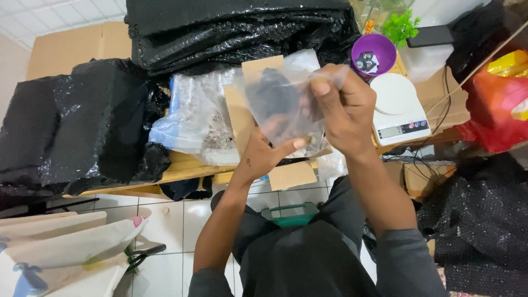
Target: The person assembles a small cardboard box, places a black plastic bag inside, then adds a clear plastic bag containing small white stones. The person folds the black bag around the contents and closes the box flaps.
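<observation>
Clear plastic bag [283, 104] with something dark inside is held up over the bench [187, 168], between both hands. The right hand [344, 110] has its grip pinched tight on the top edge of the bag, and the left hand [264, 154] has its grip closed on the bottom of it. Behind the hands sit a flat piece of cardboard [242, 110], a white scale [399, 110] and a purple cup [374, 54], with black bubble wrap [77, 121] off to the left.

Plastic, card and bubble wrap everywhere.
The clear plastic bag [286, 104] is thin and glossy; black bubble wrap [236, 30] shines, knobbly; the cardboard [291, 175] is matt; the white scale [397, 107] smooth plastic.
</observation>
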